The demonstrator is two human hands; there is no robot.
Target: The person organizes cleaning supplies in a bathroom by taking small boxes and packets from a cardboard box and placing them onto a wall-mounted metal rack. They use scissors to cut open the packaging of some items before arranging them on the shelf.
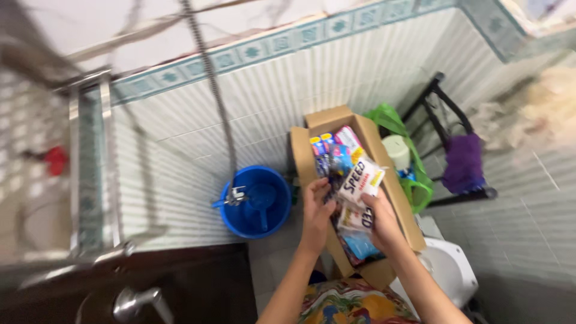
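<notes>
Beyond my fingers rises the white ribbed tiled wall [336, 78] with its band of teal patterned tiles, and a metal shower hose [213, 90] hangs down it. Off to the left of my fingers stands the round blue plastic bucket [257, 201] with a blue scoop inside. Directly under my fingers sits the open brown cardboard box [366, 129], packed with small colourful sachets and packets. Just past its far side, to the right of my fingers, is a green plastic basket [420, 186] holding a pale roll, and further right a black metal rack [444, 102] with a purple cloth draped on it. My left hand [316, 213] is half curled at the box's near left edge, its fingers [313, 187] touching the lower corner of the white flat plastic sachet [362, 180] with red and dark print. My right hand [381, 219] lies over the packets lower down, fingers [369, 201] bent against the sachet's bottom edge; whether either fully pinches it I cannot tell. I judge the sachet light, floppy and slick, best taken by its sealed edge.
</notes>
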